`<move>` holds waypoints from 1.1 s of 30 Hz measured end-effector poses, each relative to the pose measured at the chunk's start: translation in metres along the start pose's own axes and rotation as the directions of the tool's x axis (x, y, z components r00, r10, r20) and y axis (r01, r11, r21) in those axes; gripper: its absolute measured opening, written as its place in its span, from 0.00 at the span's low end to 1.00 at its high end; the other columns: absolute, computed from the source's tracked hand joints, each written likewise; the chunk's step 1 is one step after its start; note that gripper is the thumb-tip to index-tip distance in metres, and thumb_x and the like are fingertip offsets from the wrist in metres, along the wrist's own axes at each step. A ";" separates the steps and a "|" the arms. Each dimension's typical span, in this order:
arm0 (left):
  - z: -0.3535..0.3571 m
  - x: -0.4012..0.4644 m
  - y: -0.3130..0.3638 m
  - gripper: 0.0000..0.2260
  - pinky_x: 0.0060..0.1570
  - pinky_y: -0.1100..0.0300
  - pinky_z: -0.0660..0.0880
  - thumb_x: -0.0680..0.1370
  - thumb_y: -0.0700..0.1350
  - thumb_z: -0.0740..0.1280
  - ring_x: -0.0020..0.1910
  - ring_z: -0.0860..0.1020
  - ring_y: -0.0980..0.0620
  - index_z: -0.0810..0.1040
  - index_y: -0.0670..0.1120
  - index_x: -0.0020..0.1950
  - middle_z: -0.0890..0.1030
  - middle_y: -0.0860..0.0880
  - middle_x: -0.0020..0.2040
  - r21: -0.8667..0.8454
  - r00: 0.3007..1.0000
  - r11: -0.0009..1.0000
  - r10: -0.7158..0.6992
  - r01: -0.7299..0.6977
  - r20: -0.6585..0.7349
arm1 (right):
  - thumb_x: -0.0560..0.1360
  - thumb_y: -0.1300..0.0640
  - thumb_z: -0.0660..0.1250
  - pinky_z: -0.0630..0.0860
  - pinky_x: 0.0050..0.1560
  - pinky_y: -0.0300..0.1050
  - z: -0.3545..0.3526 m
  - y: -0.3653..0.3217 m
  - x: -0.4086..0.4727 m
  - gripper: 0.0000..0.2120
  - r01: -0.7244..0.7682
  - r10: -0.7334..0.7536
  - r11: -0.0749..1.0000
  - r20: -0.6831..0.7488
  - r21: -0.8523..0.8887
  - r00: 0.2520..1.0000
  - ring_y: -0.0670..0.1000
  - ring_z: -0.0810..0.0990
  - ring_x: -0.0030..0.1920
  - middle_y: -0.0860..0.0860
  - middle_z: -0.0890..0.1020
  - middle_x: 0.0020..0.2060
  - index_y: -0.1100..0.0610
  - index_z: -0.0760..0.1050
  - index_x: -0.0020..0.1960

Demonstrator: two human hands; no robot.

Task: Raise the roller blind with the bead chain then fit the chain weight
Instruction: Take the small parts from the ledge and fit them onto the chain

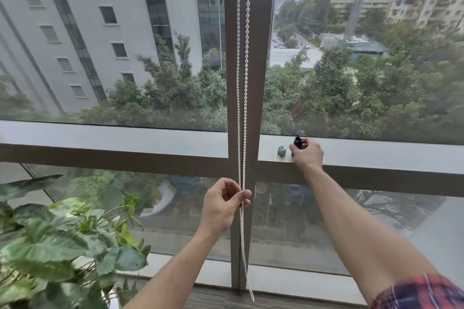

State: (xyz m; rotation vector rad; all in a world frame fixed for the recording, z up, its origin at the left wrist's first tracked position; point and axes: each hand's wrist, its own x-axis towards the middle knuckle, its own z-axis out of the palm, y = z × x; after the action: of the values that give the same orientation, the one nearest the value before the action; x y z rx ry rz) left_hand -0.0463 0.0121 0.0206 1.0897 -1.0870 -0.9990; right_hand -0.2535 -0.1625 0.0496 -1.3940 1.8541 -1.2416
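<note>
Pinching the bead chain [243, 98] between thumb and curled fingers, your left hand [224, 204] is holding both white strands together at about 6 o'clock from the view's centre, in front of the dark vertical mullion [261, 57]. The chain is running straight up the mullion toward 12 o'clock and is trailing below your grip to its loop end near the floor. Your right hand [307, 153] is reaching to 3 o'clock of the mullion, fingers curled around the black chain weight [297, 142], which is standing on the window ledge [376, 153]. A small silver piece [282, 151] is sitting on the ledge just beside the weight, at its 9 o'clock, close to the ledge's front edge. Leafy plant [62, 246] foliage is crowding the 8 o'clock corner, near your left forearm. Between your two forearms the glass and lower frame are leaving open room. A plaid sleeve [421, 293] is showing at 5 o'clock.
</note>
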 end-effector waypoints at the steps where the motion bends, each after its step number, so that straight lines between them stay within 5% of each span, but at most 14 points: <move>1: 0.001 -0.001 -0.001 0.12 0.40 0.49 0.82 0.68 0.44 0.77 0.33 0.83 0.45 0.74 0.44 0.39 0.83 0.45 0.34 -0.019 1.000 1.000 -0.003 0.003 -0.016 | 0.74 0.56 0.72 0.76 0.58 0.50 0.000 0.002 0.000 0.13 -0.011 0.011 1.000 -0.002 0.029 1.000 0.59 0.81 0.54 0.59 0.84 0.53 0.60 0.80 0.56; 8: 0.004 -0.009 -0.001 0.11 0.42 0.47 0.83 0.74 0.35 0.73 0.36 0.85 0.43 0.77 0.48 0.38 0.84 0.44 0.37 0.059 0.998 0.996 0.063 -0.063 -0.007 | 0.77 0.56 0.69 0.71 0.34 0.34 -0.010 0.012 -0.016 0.03 0.046 -0.042 0.971 -0.020 0.237 0.999 0.47 0.80 0.40 0.54 0.84 0.46 0.54 0.77 0.50; 15: 0.006 -0.018 0.003 0.07 0.42 0.52 0.83 0.75 0.38 0.73 0.39 0.86 0.45 0.84 0.50 0.47 0.85 0.45 0.39 0.123 0.991 0.986 0.106 -0.115 0.079 | 0.79 0.57 0.67 0.81 0.47 0.55 -0.006 0.014 -0.071 0.05 0.095 -0.125 0.897 0.040 0.432 0.991 0.55 0.82 0.49 0.52 0.82 0.47 0.54 0.75 0.54; 19: 0.006 -0.022 0.007 0.08 0.41 0.61 0.80 0.74 0.38 0.74 0.38 0.85 0.49 0.84 0.52 0.47 0.86 0.48 0.38 0.191 0.985 0.970 0.128 -0.149 0.118 | 0.77 0.60 0.70 0.84 0.41 0.51 -0.002 0.020 -0.111 0.08 0.074 -0.239 0.842 0.245 0.535 0.939 0.51 0.84 0.46 0.52 0.83 0.47 0.48 0.77 0.50; 23: 0.007 -0.024 0.012 0.12 0.42 0.61 0.79 0.73 0.37 0.75 0.38 0.84 0.52 0.85 0.55 0.45 0.86 0.51 0.40 0.212 0.982 0.963 0.145 -0.168 0.123 | 0.74 0.64 0.73 0.81 0.41 0.43 0.004 0.027 -0.134 0.09 0.081 -0.321 0.872 0.438 0.483 0.840 0.48 0.84 0.40 0.50 0.85 0.43 0.54 0.79 0.51; 29: 0.003 -0.027 0.017 0.13 0.36 0.67 0.72 0.71 0.38 0.77 0.38 0.80 0.59 0.84 0.57 0.45 0.85 0.58 0.42 0.295 0.971 0.926 0.209 -0.235 0.117 | 0.73 0.67 0.73 0.80 0.44 0.43 0.005 0.025 -0.154 0.11 0.053 -0.355 0.872 0.554 0.487 0.753 0.49 0.83 0.39 0.47 0.85 0.40 0.53 0.80 0.50; 33: -0.003 -0.024 0.022 0.16 0.38 0.71 0.68 0.69 0.39 0.78 0.42 0.78 0.61 0.83 0.61 0.46 0.84 0.53 0.45 0.382 0.970 0.892 0.221 -0.242 0.098 | 0.75 0.67 0.71 0.80 0.43 0.41 0.000 0.019 -0.161 0.09 0.065 -0.376 0.886 0.630 0.459 0.679 0.49 0.81 0.39 0.50 0.83 0.41 0.57 0.80 0.53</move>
State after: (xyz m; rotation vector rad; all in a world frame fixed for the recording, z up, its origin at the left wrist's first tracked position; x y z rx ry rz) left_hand -0.0461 0.0399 0.0374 1.2202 -1.4656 -0.6341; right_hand -0.2059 -0.0115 0.0131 -1.5839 0.8496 -0.9125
